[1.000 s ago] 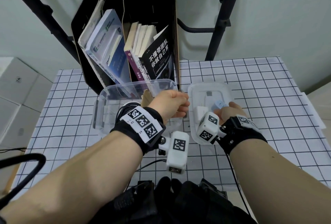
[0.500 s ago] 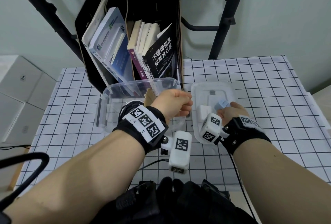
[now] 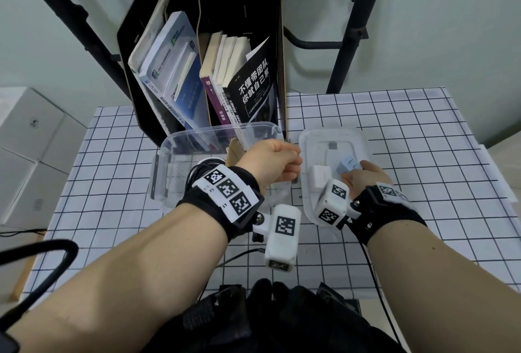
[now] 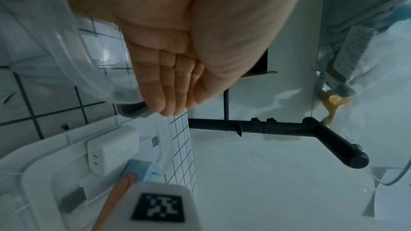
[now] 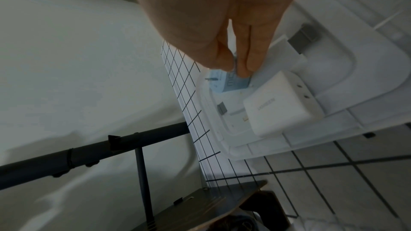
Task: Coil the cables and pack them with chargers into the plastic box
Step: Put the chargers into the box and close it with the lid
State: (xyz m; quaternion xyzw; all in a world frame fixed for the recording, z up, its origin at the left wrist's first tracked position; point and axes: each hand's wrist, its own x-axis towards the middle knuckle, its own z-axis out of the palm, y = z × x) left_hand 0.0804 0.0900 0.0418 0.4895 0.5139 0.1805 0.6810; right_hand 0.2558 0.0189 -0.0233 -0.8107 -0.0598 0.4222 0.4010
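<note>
Partly packed: coiled cable in the box at centre; right hand pinches blue charger on lid beside white charger; left hand curled, grip unclear.

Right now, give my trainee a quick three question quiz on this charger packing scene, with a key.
1. True or false: the white square charger lies inside the clear plastic box.
2. Which hand pinches the small light blue charger? A left hand, B right hand, C neither.
3. Fill in: both chargers rest on the white plastic ____.

Key: 1 false; 2 B; 3 lid.
</note>
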